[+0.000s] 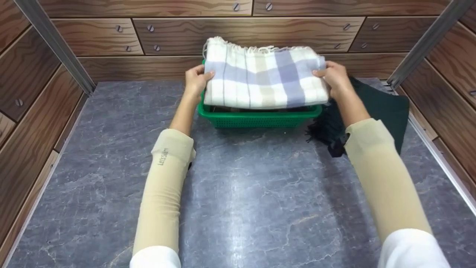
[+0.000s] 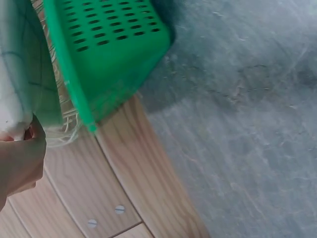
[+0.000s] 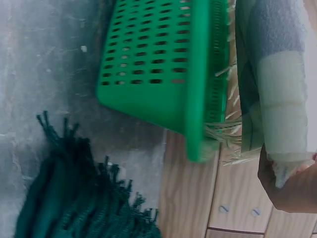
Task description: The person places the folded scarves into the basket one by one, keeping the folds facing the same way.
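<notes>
On a grey tabletop [image 1: 238,186], with wood boards [image 1: 245,35] behind the basket [image 1: 260,121] and a green cloth [image 1: 386,108] to its right. Stretched forward on both arms [image 1: 160,201], pinching the blanket [image 1: 260,78] over the basket, at its left edge with the left grip [image 1: 195,80], at its right with the right grip [image 1: 334,78].

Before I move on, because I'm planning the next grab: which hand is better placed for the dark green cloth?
Likely the right hand: it is nearer the dark green cloth; the left hand is across the green basket. Both grip the checked cloth.

beige arm sleeves [image 1: 158,208] | dark lettering [image 1: 163,156] on left | white shirt sleeves [image 1: 156,257] | bare hands [image 1: 195,79]
</notes>
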### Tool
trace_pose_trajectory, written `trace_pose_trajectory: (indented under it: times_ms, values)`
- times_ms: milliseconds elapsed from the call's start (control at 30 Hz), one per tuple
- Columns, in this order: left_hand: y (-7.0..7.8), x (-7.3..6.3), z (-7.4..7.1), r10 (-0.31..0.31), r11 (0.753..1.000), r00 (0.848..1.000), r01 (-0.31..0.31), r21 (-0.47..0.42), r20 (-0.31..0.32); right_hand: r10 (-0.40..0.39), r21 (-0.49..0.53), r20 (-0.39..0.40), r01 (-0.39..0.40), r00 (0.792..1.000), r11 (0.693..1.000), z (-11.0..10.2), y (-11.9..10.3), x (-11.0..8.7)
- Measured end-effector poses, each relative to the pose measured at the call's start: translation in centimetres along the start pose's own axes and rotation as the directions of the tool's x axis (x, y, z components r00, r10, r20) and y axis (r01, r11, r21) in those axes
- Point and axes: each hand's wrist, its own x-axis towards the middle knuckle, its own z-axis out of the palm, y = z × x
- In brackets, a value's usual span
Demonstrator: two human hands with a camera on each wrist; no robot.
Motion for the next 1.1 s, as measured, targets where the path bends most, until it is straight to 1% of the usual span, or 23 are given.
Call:
trace_pose_trajectory:
  times_ms: [100,233,300,500,600,733,867,933,967,1033,1100]
  values:
    - [-0.9,0.2,-0.1,-0.001,0.999,1.0,0.001,0.041,-0.016,0.004,-0.044,-0.008,-0.005,1.0,0.999,0.3,0.9,0.5]
    - [-2.1,0.3,-0.1,-0.006,0.997,1.0,0.008,0.072,-0.028,0.002,-0.091,-0.013,-0.003,1.0,0.996,0.5,2.1,0.9]
    - [-2.5,0.3,-0.1,0.007,0.996,0.999,-0.004,0.091,-0.032,-0.011,-0.107,-0.021,0.009,1.0,0.994,0.5,2.5,1.0]
    - [-2.9,0.7,0.3,0.07,0.991,0.996,-0.063,0.117,-0.052,-0.054,-0.117,-0.047,0.048,0.997,0.992,0.6,3.1,1.6]
    - [-3.0,0.9,0.3,0.088,0.988,0.994,-0.08,0.132,-0.057,-0.074,-0.154,-0.056,0.064,0.996,0.986,0.7,3.3,1.9]
    - [-3.3,0.9,0.3,0.104,0.981,0.992,-0.09,0.171,-0.072,-0.086,-0.19,-0.061,0.073,0.994,0.979,1.1,3.5,2.3]
    - [-3.5,1.0,0.3,0.102,0.975,0.991,-0.083,0.207,-0.084,-0.101,-0.205,-0.078,0.083,0.992,0.975,1.4,3.9,2.6]
    - [-3.5,1.1,0.4,0.108,0.964,0.99,-0.082,0.254,-0.087,-0.109,-0.22,-0.091,0.087,0.99,0.972,1.5,4.1,2.7]
    - [-3.6,1.1,0.4,0.112,0.954,0.99,-0.082,0.288,-0.089,-0.119,-0.238,-0.097,0.093,0.988,0.967,1.6,4.2,2.7]
    - [-3.6,1.2,0.6,0.131,0.924,0.987,-0.087,0.372,-0.095,-0.141,-0.278,-0.108,0.106,0.984,0.955,1.6,4.4,2.7]
    - [-3.6,1.3,0.7,0.15,0.887,0.983,-0.089,0.453,-0.102,-0.169,-0.324,-0.113,0.125,0.979,0.938,1.7,4.4,2.8]
